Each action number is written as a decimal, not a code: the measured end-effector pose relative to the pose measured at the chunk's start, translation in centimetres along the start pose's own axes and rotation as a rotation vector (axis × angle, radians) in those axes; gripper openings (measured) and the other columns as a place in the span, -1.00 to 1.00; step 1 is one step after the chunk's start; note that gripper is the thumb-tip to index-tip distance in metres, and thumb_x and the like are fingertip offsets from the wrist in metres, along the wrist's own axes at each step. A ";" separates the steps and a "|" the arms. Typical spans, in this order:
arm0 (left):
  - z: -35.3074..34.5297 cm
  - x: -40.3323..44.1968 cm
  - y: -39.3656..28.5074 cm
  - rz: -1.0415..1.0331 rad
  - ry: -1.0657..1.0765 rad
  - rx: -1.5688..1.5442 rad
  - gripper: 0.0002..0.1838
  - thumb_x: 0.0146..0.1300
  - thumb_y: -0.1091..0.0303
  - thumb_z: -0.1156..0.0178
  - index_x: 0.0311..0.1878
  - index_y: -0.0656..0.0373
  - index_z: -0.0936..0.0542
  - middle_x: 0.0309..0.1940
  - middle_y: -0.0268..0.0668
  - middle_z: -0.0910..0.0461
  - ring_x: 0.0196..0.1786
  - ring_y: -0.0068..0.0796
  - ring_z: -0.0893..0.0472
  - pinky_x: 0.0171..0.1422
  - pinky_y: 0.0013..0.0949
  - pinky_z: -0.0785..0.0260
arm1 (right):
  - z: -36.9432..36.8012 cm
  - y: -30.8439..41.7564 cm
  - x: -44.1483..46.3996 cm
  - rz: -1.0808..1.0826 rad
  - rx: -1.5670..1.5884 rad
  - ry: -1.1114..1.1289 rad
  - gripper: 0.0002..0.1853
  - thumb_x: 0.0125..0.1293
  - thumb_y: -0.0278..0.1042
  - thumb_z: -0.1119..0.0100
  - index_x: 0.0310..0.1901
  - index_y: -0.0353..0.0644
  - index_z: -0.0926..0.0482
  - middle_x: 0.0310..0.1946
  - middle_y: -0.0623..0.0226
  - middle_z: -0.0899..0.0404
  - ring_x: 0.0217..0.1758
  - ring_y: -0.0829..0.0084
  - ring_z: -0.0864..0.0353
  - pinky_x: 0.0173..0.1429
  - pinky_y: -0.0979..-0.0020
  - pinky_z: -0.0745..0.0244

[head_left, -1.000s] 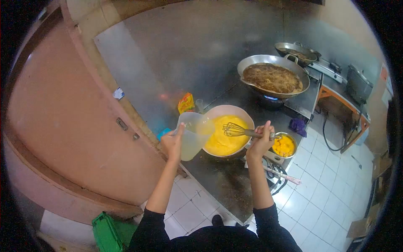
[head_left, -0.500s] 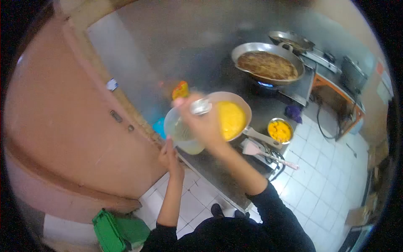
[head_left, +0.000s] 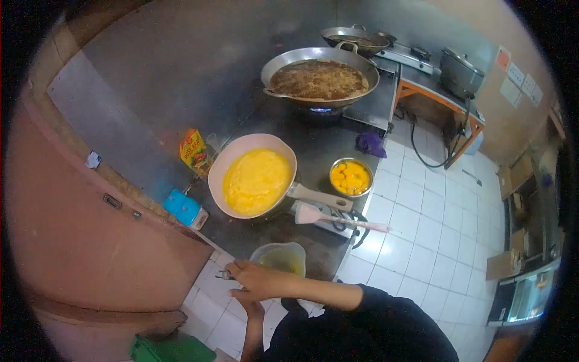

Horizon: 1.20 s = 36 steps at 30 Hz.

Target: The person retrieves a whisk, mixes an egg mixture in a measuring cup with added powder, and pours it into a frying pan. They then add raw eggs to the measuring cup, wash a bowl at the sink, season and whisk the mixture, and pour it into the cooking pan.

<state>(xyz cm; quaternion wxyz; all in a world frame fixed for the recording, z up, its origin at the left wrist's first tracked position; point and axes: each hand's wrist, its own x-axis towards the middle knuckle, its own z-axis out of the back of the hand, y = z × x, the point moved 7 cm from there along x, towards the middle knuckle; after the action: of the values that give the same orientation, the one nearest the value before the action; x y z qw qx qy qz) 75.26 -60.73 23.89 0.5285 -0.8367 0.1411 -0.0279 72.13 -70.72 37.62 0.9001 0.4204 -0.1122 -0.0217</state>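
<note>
Metal handle (head_left: 224,275) is gripped, pointing left, in the curled fingers (head_left: 239,269) of the right hand (head_left: 260,282); beneath, the left hand (head_left: 251,305) is half-hidden, its hold can't be told. Far side, slightly right, the jug (head_left: 281,248) is seen, right hand nearer.

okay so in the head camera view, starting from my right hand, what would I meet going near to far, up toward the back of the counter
Right hand → plastic jug → frying pan → large wok → second wok at the back.
</note>
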 end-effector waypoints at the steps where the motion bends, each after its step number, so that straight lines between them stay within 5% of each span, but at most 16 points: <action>1: 0.9 -0.1 1.6 -0.031 0.054 -0.001 -0.80 0.05 0.30 -0.25 -0.53 0.17 -0.49 -0.59 -0.48 -0.41 -0.53 -0.67 -0.38 -0.45 -0.53 -0.23 | 3.4 1.0 -1.7 0.011 0.002 -0.048 -0.47 0.18 -0.13 -0.09 0.09 -0.28 -0.27 -0.11 -0.12 -0.40 0.02 0.00 -0.40 0.08 0.16 -0.33; 4: 2.8 -1.3 7.1 0.133 0.222 0.201 -0.70 0.04 0.19 -0.32 -0.52 0.24 -0.52 -0.66 -0.49 -0.37 -0.62 -0.71 -0.28 -0.55 -0.54 -0.11 | 16.1 0.7 -6.7 -0.026 0.100 -0.231 -0.61 0.21 -0.22 -0.05 0.03 -0.23 -0.39 -0.05 0.00 -0.41 0.05 0.03 -0.39 0.16 0.21 -0.29; 6: 1.0 -2.7 6.7 0.107 0.180 0.206 -0.73 0.03 0.27 -0.30 -0.58 0.25 -0.51 -0.72 -0.51 -0.32 -0.67 -0.73 -0.20 -0.59 -0.54 -0.01 | 23.1 -5.6 -11.1 -0.116 0.016 -0.536 -0.74 0.19 -0.34 -0.10 -0.11 -0.26 -0.48 -0.17 0.14 -0.51 -0.05 0.14 -0.47 0.06 0.25 -0.38; 8: 0.7 -3.4 5.9 -0.006 0.161 0.253 -0.75 0.03 0.30 -0.30 -0.58 0.26 -0.52 -0.73 -0.51 -0.31 -0.66 -0.73 -0.22 -0.59 -0.55 -0.03 | 28.4 -13.6 -15.8 -0.493 -0.123 -0.637 -0.71 0.24 -0.24 -0.06 -0.11 -0.27 -0.46 -0.16 0.03 -0.51 -0.10 0.11 -0.52 -0.05 0.27 -0.44; 10: 2.0 -4.1 6.5 0.053 0.042 0.312 -0.78 0.03 0.30 -0.29 -0.53 0.25 -0.53 -0.71 -0.50 -0.32 -0.66 -0.72 -0.24 -0.58 -0.55 -0.06 | 30.0 -25.0 -20.6 -0.848 -0.262 -0.519 -0.52 0.23 -0.01 -0.05 -0.05 -0.32 -0.39 -0.24 -0.11 -0.54 -0.17 0.04 -0.57 -0.07 0.19 -0.45; 12: 2.6 -4.1 6.8 0.055 -0.009 0.283 -0.80 0.01 0.30 -0.30 -0.44 0.24 -0.54 -0.66 -0.48 -0.37 -0.62 -0.72 -0.27 -0.58 -0.55 -0.08 | 29.1 -32.0 -22.9 -0.858 -0.448 -0.348 -0.42 0.24 -0.02 -0.05 0.12 -0.31 -0.22 -0.32 -0.13 -0.56 -0.27 0.09 -0.62 -0.21 0.21 -0.54; 14: 2.4 -3.9 6.0 0.074 -0.015 0.389 -0.78 0.03 0.26 -0.27 -0.46 0.22 -0.52 -0.65 -0.49 -0.35 -0.61 -0.72 -0.27 -0.58 -0.55 -0.09 | 26.3 -36.5 -24.5 -1.113 0.292 -0.280 -0.34 0.29 -0.09 0.01 0.26 -0.23 0.04 -0.34 -0.12 -0.56 -0.35 0.18 -0.65 -0.35 0.29 -0.61; 15: 2.0 -4.3 5.6 0.104 -0.001 0.501 -0.76 0.05 0.23 -0.25 -0.47 0.20 -0.50 -0.64 -0.50 -0.34 -0.59 -0.73 -0.27 -0.57 -0.55 -0.09 | 25.3 -38.3 -24.4 -1.073 0.428 -0.217 -0.28 0.30 -0.18 0.02 0.30 -0.18 0.23 -0.34 -0.12 -0.56 -0.41 0.23 -0.66 -0.42 0.36 -0.64; 19: -2.0 -5.0 2.9 0.022 0.110 0.627 -0.65 0.14 0.10 -0.13 -0.57 0.12 -0.33 -0.62 -0.54 -0.20 -0.52 -0.75 -0.19 -0.49 -0.56 -0.03 | 24.2 -39.2 -23.6 -0.876 0.862 -0.286 -0.30 0.30 -0.28 0.04 0.31 -0.13 0.24 -0.35 -0.11 -0.56 -0.37 0.20 -0.66 -0.35 0.34 -0.65; 22: -1.8 -5.0 3.0 -0.026 0.085 0.648 -0.65 0.17 0.13 -0.11 -0.58 0.10 -0.28 -0.60 -0.54 -0.16 -0.47 -0.73 -0.14 -0.42 -0.55 0.03 | 23.1 -40.4 -23.3 -0.880 1.176 -0.287 -0.30 0.23 -0.50 0.13 0.30 -0.02 0.27 -0.11 -0.26 -0.43 -0.29 0.01 -0.63 -0.25 0.27 -0.66; 28: -1.7 -4.9 3.2 0.005 0.125 0.683 -0.65 0.21 0.18 -0.07 -0.59 0.08 -0.22 -0.58 -0.55 -0.10 -0.46 -0.71 -0.10 -0.40 -0.52 0.08 | 23.1 -40.5 -22.4 -0.871 1.234 -0.233 -0.20 0.05 -0.64 0.12 0.29 0.02 0.26 -0.03 -0.27 -0.35 -0.27 -0.06 -0.61 -0.26 0.25 -0.67; 36: -2.9 -5.4 2.2 -0.035 0.063 0.689 -0.66 0.21 0.19 -0.06 -0.58 0.08 -0.22 -0.59 -0.56 -0.10 -0.47 -0.73 -0.10 -0.41 -0.52 0.08 | 22.5 -41.6 -22.5 -0.878 1.188 -0.247 -0.28 0.07 -0.65 0.14 0.23 0.11 0.14 -0.04 -0.22 -0.37 -0.24 -0.02 -0.61 -0.29 0.35 -0.68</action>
<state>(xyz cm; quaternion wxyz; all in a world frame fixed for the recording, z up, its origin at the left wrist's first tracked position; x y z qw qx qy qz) 69.06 -62.68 23.77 0.7747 -0.6102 0.1251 -0.1089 47.57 -111.49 15.73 0.4110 0.8364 -0.0273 -0.3618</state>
